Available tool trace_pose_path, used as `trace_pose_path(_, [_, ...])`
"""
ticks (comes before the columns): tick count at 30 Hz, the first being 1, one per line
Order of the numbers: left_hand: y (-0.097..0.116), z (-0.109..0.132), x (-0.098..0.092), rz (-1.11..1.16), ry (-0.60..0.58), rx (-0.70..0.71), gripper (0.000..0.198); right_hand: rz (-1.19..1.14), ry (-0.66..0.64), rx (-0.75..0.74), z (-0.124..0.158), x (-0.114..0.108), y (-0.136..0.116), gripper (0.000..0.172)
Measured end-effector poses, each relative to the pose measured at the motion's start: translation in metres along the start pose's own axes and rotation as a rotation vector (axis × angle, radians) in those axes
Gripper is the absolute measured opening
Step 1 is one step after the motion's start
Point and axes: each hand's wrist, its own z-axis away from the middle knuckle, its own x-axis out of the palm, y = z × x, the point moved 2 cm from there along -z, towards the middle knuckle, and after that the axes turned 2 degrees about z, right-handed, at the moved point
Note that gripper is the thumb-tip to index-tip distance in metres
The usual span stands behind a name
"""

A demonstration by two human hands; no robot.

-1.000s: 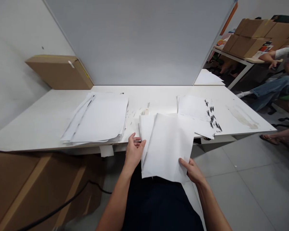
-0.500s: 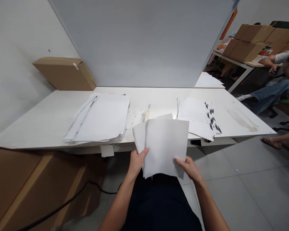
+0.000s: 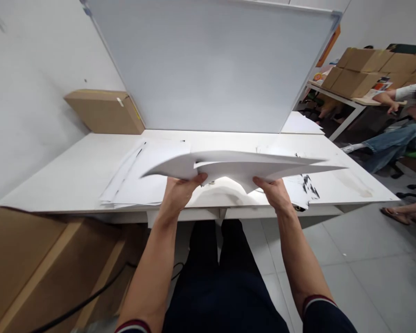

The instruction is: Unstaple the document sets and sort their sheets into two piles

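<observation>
Both hands are on the paper now: loose white sheets bow in midair over the table's front, left hand and right hand each pinching the near side, thumbs on top, other fingers tucked out of sight! The next move, I'd judge, calls for level, matched grips, as these flex easily. Below, the white table carries a paper pile left, black-marked papers right; beyond, a whiteboard, a cardboard box, a seated person far right
</observation>
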Motion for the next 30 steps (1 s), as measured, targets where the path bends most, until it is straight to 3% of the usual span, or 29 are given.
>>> trace_pose_path(4, [-0.003,-0.004,0.004,-0.060,-0.189,-0.109,0.044,0.010,-0.139,0.032,-0.010,0.011,0.002,0.031])
trace_pose_path(7, [-0.002,-0.006,0.008,-0.056,-0.247,-0.115,0.044,-0.047,-0.169,0.005,-0.013,0.012,0.000,0.031])
trace_pose_path(14, [-0.008,-0.009,0.011,0.111,-0.155,-0.157,0.035,-0.127,-0.119,0.028,-0.019,0.006,0.013,0.021])
trace_pose_path(23, [-0.024,-0.006,0.011,0.128,-0.141,-0.144,0.028,0.066,-0.176,0.106,-0.009,0.010,0.035,0.034])
trace_pose_path(27, [-0.028,-0.001,0.012,0.204,-0.076,-0.130,0.029,0.133,-0.223,0.041,-0.002,0.007,0.038,0.029])
trace_pose_path(30, [-0.030,0.000,0.012,0.277,-0.037,-0.118,0.028,0.347,-0.121,-0.090,0.001,-0.006,0.017,0.026])
